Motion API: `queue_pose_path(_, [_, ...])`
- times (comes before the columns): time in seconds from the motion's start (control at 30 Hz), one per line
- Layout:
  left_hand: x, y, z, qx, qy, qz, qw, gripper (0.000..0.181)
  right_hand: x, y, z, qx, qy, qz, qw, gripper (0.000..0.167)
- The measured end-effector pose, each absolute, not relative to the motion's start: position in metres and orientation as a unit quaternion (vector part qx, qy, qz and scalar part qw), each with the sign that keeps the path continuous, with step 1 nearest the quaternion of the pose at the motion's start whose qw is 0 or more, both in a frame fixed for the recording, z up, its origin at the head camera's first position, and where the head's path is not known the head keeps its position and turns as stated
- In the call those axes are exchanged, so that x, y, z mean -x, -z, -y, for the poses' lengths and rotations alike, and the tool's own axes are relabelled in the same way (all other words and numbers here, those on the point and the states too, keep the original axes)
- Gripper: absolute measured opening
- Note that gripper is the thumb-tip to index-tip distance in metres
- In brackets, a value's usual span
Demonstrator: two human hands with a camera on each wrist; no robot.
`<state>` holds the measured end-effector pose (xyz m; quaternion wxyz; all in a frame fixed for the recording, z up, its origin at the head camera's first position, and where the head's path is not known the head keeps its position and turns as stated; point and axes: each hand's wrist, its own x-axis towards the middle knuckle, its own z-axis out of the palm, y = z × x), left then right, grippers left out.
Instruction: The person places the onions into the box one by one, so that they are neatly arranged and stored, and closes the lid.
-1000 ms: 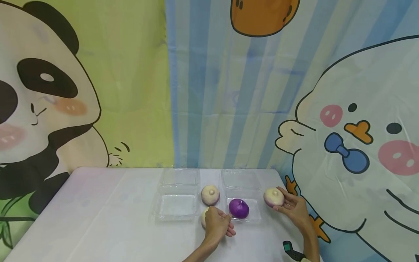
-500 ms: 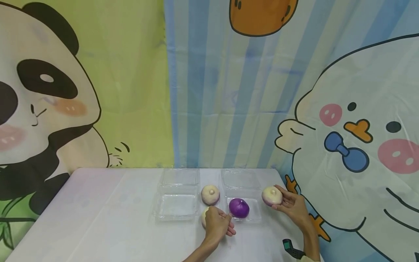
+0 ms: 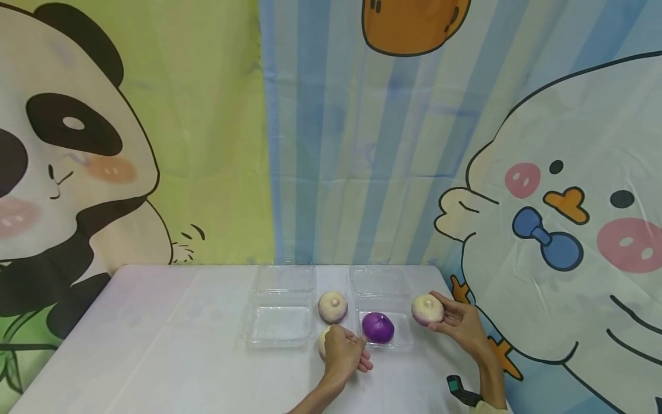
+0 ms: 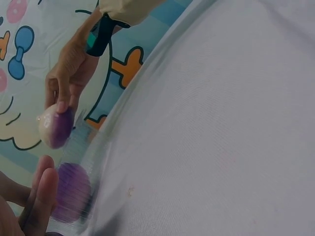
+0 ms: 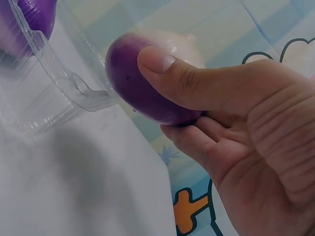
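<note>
Glossy round onion-shaped vegetable, purple below and cream on top (image 3: 427,309), is being held above the table by the right hand (image 3: 462,328), just beside the right-hand container. The thumb is pressing on one side and curled fingers are supporting the other, the grip parting only to the vegetable's width.

Nearest, a beige sleeve (image 3: 488,408) and a black device with a green panel (image 3: 460,392) are showing at the right wrist. The left hand (image 3: 345,355) is reaching in from the front, thumb and forefinger close together by the container's front corner, other fingers extending; whether they are pinching its rim, I cannot tell. A cream vegetable (image 3: 322,345) is lying partly hidden behind that hand.

Beyond, a deep-purple vegetable (image 3: 378,328) is sitting in the base of the clear plastic right-hand container (image 3: 403,333). A matching clear left-hand container (image 3: 279,345) is lying to the left, and another cream vegetable (image 3: 333,306) is resting between the two. Both lids are folding back toward the far edge of the white-covered table (image 3: 196,345). Behind, a cartoon backdrop (image 3: 326,144) is hanging, showing a panda and a white chick.
</note>
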<state>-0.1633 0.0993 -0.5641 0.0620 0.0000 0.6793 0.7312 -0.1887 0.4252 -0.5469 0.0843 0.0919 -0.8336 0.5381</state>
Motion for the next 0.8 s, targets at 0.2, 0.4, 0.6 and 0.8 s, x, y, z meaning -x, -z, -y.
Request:
queue_pose_path(0.2, [0.163, 0.564, -0.100, 0.000, -0.734, -0.677, 0.062, 0.008, 0.188, 0.543, -0.420, -0.090, -0.534, 0.838, 0.071, 0.081])
queue_pose_path(0.4, [0.163, 0.563, -0.100, 0.005, -0.729, -0.681, 0.059, 0.008, 0.188, 0.541, -0.416, -0.105, -0.531, 0.838, 0.065, 0.078])
queue_pose_path(0.6, [0.163, 0.563, -0.100, 0.007, -0.726, -0.685, 0.058, 0.009, 0.189, 0.541, -0.415, -0.103, -0.519, 0.847, 0.060, 0.077])
queue_pose_path(0.8, [0.163, 0.564, -0.100, 0.007, -0.728, -0.683, 0.059, 0.009, 0.189, 0.538, -0.412, -0.110, -0.504, 0.855, 0.055, 0.077])
